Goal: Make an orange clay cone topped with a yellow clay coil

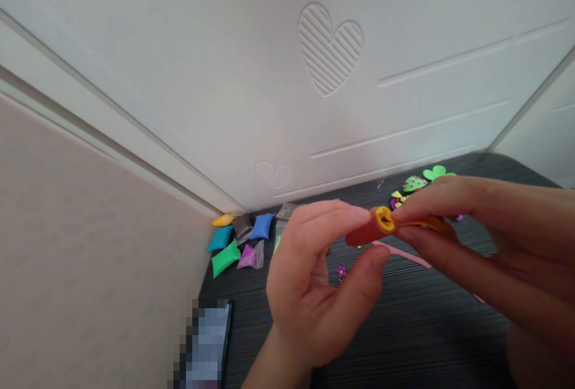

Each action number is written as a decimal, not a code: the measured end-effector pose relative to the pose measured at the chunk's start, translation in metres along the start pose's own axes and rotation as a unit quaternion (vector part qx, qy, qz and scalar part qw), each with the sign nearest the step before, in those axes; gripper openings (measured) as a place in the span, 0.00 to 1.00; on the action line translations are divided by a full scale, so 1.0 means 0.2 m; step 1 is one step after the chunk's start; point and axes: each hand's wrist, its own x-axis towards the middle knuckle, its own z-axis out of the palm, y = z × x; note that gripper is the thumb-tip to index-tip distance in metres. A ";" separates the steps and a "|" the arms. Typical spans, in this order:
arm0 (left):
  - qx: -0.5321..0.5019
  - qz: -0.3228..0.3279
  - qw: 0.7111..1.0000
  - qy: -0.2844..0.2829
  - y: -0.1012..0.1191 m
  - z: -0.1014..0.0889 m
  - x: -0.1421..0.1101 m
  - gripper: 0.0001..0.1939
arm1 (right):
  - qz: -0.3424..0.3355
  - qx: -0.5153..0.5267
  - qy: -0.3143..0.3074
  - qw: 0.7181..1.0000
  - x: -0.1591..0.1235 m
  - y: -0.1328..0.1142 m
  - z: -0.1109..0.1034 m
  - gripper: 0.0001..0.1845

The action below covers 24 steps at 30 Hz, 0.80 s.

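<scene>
My left hand point(314, 281) pinches a small orange clay piece point(366, 234) between its thumb and forefinger. My right hand point(485, 239) pinches a thin yellow clay strip point(385, 219) that curls into a loop against the orange piece. Both hands hover above the dark striped table point(422, 329). A tiny purple clay flower point(341, 272) lies on the table just below the left thumb, and a pink clay strip point(404, 255) lies under the right fingers.
Several small bags of coloured clay point(242, 239) lie at the table's back left corner. Green and purple clay shapes point(417, 185) sit at the back right, by the white wall with raised hearts. A phone point(211, 341) lies at the left front edge.
</scene>
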 end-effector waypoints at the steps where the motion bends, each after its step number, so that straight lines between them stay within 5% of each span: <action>1: -0.015 -0.007 1.000 0.013 0.00 0.00 0.00 0.17 | -0.004 -0.002 0.001 1.000 0.00 0.00 0.00 0.06; 4: -0.069 -0.028 0.995 0.068 0.00 0.01 0.00 0.18 | -0.012 -0.005 -0.004 1.000 0.00 0.00 0.00 0.07; 9: -0.125 -0.064 0.988 0.067 0.00 0.01 -0.01 0.24 | -0.018 0.001 -0.021 1.000 0.02 0.00 -0.01 0.09; 24: -0.005 0.020 0.997 0.074 0.00 0.01 0.01 0.21 | -0.001 -0.011 -0.010 1.000 0.01 -0.02 -0.01 0.09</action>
